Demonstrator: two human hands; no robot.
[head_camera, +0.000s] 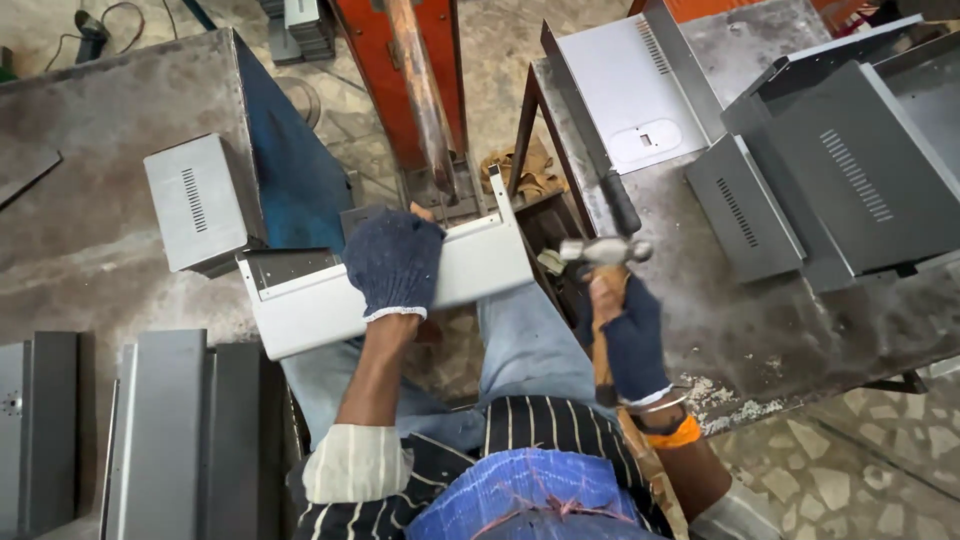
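My left hand (395, 262), in a dark blue knit glove, grips the top of a white bent sheet-metal panel (310, 300) that lies across my lap in front of an orange machine (410, 90). My right hand (630, 340), also gloved, holds a hammer by its wooden handle (603, 345). The steel hammer head (603, 250) is raised just to the right of the panel's end, apart from it. An orange band sits on my right wrist.
A grey vented metal box (200, 200) stands on the steel table at the left. Several grey vented panels (850, 170) and a white panel (625, 90) lie on the right bench (760, 330). Grey folded sheets (160, 430) are stacked at the lower left.
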